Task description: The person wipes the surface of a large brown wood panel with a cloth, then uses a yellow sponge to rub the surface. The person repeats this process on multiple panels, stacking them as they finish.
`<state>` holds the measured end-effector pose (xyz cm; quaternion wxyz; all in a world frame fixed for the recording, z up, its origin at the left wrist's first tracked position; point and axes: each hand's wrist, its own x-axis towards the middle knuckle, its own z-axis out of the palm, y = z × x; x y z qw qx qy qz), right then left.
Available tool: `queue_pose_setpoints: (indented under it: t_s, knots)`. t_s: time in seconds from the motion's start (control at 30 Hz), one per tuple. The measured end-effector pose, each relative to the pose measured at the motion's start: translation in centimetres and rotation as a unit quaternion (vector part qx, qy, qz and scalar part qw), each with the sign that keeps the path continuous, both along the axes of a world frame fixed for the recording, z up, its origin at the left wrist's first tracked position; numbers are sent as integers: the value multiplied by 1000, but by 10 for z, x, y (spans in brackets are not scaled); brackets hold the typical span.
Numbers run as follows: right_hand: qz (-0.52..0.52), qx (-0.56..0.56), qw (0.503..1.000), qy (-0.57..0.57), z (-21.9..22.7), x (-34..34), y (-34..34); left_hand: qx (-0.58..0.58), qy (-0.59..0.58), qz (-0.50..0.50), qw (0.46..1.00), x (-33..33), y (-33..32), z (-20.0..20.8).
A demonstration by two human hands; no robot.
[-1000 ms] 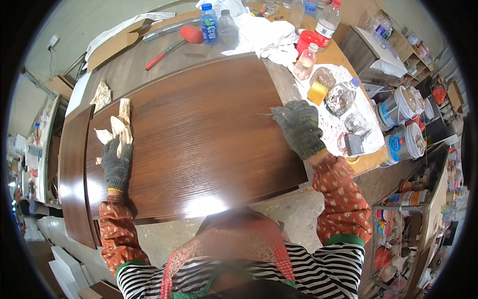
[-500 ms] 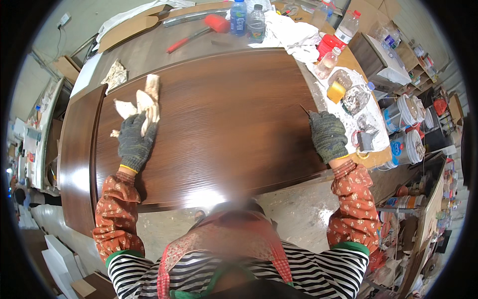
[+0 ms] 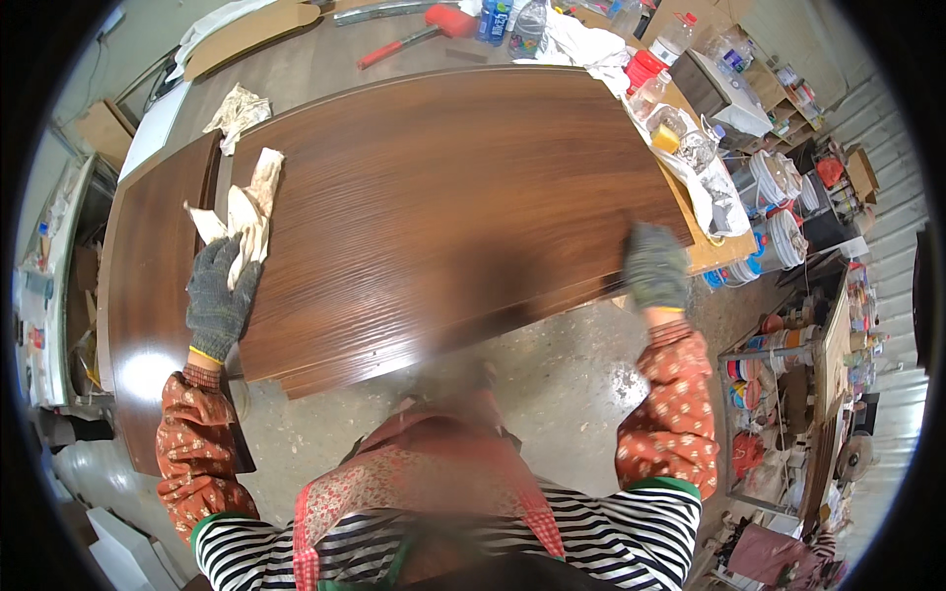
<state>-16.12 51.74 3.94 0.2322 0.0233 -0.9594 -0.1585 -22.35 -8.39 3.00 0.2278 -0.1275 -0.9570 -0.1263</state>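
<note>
A dark brown wood-grain panel (image 3: 434, 197) lies at a slant on the table. My left hand (image 3: 222, 295), in a dark grey knitted glove, is closed on a crumpled cream cloth (image 3: 254, 207) at the panel's left end. The cloth sticks out beyond the fingers, over the panel. My right hand (image 3: 655, 266), gloved the same way, is at the near edge by the panel's right corner. Motion smears its fingers, so its grip cannot be made out. Under the left side lies a second brown panel (image 3: 153, 286).
Another stained cloth (image 3: 239, 113) lies beyond the panels. A red mallet (image 3: 448, 22) and bottles (image 3: 527, 30) stand or lie along the far side. At the right, a yellow sponge (image 3: 665, 136) sits on white sheeting; buckets (image 3: 774, 182) stand beyond the table.
The upper panel has turned, its right end shifting away and its left near corner coming nearer. My left hand moved left with the cloth; my right hand came slightly nearer me.
</note>
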Motion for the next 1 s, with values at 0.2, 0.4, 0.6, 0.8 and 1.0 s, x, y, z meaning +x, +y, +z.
queue_pose_setpoints:
  t_s: [0.2, 0.4, 0.6, 0.8, 1.0]
  knots:
    - [-112, 218, 968, -48, 3, 26, -151, 113, 13, -29, 993, 11, -7, -8]
    - [-61, -81, 989, -105, 15, -1, -40, 125, 71, -15, 990, 15, 2, -17]
    - [332, -98, 938, -21, -44, 29, -300, 194, -6, 21, 981, 14, 8, -12]
    - [102, -78, 987, -99, 13, -12, -192, 367, -68, 4, 928, 15, 8, -15]
    - [287, -128, 948, -46, -12, -50, -256, 426, -95, -58, 898, 19, -9, -24]
